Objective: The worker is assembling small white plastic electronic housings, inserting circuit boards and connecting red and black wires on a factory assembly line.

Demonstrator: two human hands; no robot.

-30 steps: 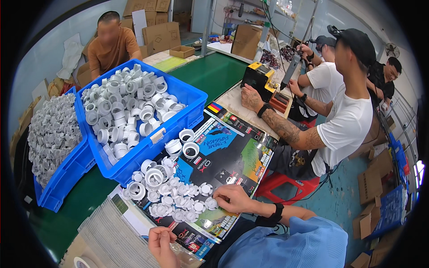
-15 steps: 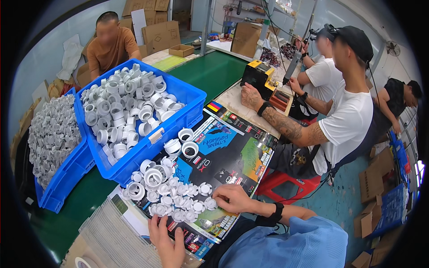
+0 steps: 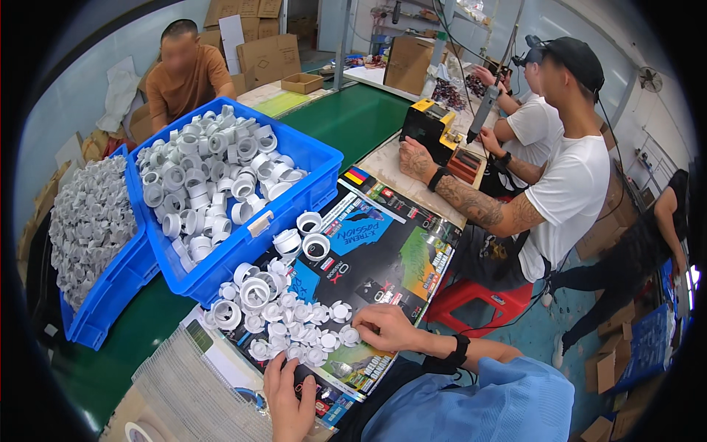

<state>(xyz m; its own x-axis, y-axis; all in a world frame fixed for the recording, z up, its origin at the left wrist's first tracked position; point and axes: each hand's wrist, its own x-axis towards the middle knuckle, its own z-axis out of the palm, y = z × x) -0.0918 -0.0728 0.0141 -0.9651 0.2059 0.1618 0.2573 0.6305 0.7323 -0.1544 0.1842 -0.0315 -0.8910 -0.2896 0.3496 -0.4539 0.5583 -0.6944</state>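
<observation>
Left of the right hand (image 3: pixel 384 328), white caps (image 3: pixel 302 312), loose rings (image 3: pixel 287 242), blue bin (image 3: pixel 313 196).

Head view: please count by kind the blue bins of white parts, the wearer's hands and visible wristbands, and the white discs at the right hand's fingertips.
Blue bins of white parts: 2
Left hand and right hand: 2
Black wristband: 1
White disc: 1
Total: 6

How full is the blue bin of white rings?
Partly full: white rings heap inside the blue bin, but its blue interior shows between them.
</observation>
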